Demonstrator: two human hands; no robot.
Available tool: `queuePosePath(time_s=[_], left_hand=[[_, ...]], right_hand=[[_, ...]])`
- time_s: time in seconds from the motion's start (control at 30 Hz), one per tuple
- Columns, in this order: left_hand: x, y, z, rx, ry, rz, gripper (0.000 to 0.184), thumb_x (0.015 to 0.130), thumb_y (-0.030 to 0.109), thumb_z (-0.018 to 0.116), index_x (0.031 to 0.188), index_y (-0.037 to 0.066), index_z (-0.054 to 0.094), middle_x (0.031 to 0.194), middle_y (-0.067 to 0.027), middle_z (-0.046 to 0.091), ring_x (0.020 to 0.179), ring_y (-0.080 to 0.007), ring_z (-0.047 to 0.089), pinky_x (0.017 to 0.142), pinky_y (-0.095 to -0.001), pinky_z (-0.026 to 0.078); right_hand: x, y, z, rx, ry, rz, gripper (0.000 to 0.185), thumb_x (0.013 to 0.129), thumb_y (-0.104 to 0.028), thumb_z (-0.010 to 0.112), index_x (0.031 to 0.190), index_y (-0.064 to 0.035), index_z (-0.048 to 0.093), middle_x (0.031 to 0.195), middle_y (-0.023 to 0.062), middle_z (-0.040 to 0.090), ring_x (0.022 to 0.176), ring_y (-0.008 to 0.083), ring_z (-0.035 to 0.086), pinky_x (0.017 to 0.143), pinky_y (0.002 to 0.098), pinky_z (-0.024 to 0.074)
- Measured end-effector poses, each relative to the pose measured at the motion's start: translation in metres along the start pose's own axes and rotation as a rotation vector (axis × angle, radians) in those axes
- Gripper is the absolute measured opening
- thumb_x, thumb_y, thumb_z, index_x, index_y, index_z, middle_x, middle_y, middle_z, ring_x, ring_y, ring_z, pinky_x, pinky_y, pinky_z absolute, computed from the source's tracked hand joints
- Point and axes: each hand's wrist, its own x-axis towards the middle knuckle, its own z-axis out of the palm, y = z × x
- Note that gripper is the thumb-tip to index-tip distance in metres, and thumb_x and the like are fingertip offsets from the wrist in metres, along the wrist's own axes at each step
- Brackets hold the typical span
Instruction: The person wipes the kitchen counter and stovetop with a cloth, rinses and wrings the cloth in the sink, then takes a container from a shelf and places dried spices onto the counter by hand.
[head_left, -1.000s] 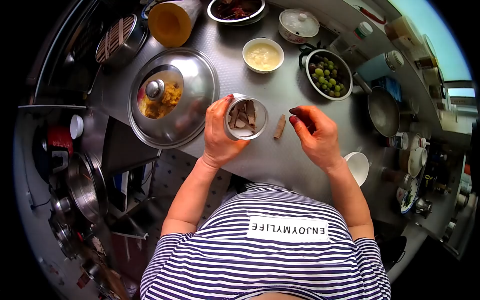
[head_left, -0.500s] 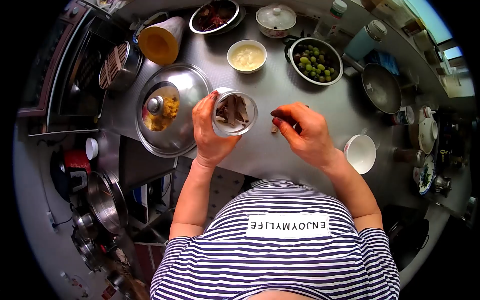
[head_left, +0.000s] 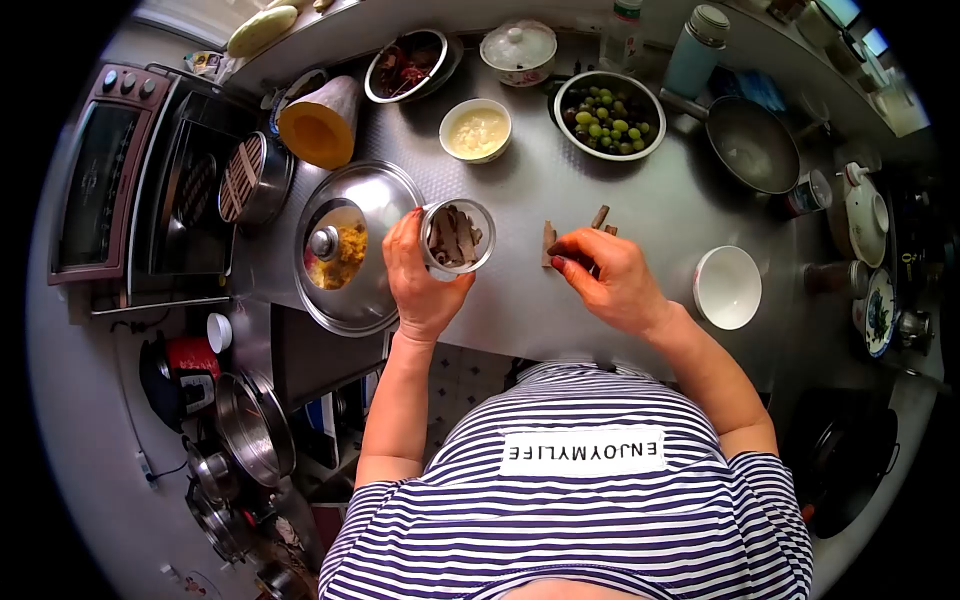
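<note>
A clear jar (head_left: 485, 238) with brown bark pieces (head_left: 453, 238) inside is held tilted in my left hand (head_left: 422, 285), its mouth facing up toward the camera. My right hand (head_left: 610, 280) is over the metal counter with thumb and fingertips pressed together beside a flat bark piece (head_left: 548, 243). Whether the fingertips grip that piece is unclear. Just beyond the knuckles, a rolled bark stick (head_left: 600, 216) and another bit lie on the counter, partly hidden by the hand. A domed lid (head_left: 385, 200) sits left of the jar, with yellow food showing through its glass.
A bowl of pale yellow food (head_left: 476, 131), a bowl of green grapes (head_left: 609, 116) and a lidded pot (head_left: 518, 52) stand farther back on the counter (head_left: 500, 330). To the right are an empty white bowl (head_left: 727, 288) and a frying pan (head_left: 752, 145). A cut pumpkin (head_left: 318, 128) is at left.
The view has shifted, so more of the oven at left shows. My right fingers have closed in on the bark on the counter, and more bark pieces now show beyond my right hand.
</note>
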Motion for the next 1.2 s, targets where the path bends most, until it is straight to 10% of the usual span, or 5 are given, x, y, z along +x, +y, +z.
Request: queuePosePath(time_s=[0.23,0.3,0.73,0.8,1.2], left_hand=[[0.015,0.009,-0.010,0.088,0.191,0.249,0.081,0.052,0.009,0.080,0.123,-0.001,0.043,0.118,-0.0170,0.051,0.107,-0.0346,0.049,0.095,-0.0408,0.040],[0.006,0.002,0.003,0.018,0.060,0.020,0.080,0.052,0.008,0.078,0.123,-0.001,0.043,0.117,-0.0170,0.052,0.107,-0.0346,0.049,0.095,-0.0414,0.040],[-0.009,-0.008,0.022,-0.029,0.039,-0.063,0.080,0.052,0.005,0.078,0.123,-0.002,0.041,0.119,-0.0171,0.050,0.111,-0.0349,0.047,0.096,-0.0407,0.039],[-0.011,-0.006,0.024,-0.051,0.039,-0.078,0.080,0.052,0.005,0.078,0.123,-0.002,0.041,0.119,-0.0169,0.050,0.111,-0.0349,0.047,0.096,-0.0406,0.039],[-0.018,-0.001,0.035,-0.134,0.021,-0.037,0.079,0.054,0.004,0.076,0.125,-0.002,0.042,0.119,-0.0176,0.050,0.108,-0.0342,0.049,0.095,-0.0404,0.039]], right_hand=[[-0.016,0.019,-0.001,0.012,-0.032,0.075,0.009,0.081,-0.003,0.060,0.089,0.0013,0.060,0.070,0.0091,0.057,0.055,0.0134,0.050,0.052,0.0271,0.0408],[-0.016,0.018,-0.002,-0.016,-0.070,0.143,0.010,0.080,-0.007,0.060,0.086,0.0008,0.059,0.074,0.0148,0.061,0.061,0.0273,0.058,0.056,0.0347,0.0450],[-0.019,0.031,0.004,-0.011,-0.077,0.133,0.009,0.082,-0.005,0.060,0.089,0.0007,0.060,0.070,0.0089,0.058,0.059,0.0141,0.053,0.055,0.0273,0.0429],[-0.022,0.029,0.003,-0.008,-0.117,0.174,0.012,0.081,-0.009,0.059,0.087,0.0009,0.060,0.076,0.0158,0.061,0.065,0.0286,0.059,0.060,0.0356,0.0461],[-0.026,0.041,0.008,0.022,-0.122,0.225,0.013,0.081,-0.010,0.059,0.088,0.0004,0.060,0.075,0.0156,0.061,0.064,0.0275,0.058,0.059,0.0352,0.0455]])
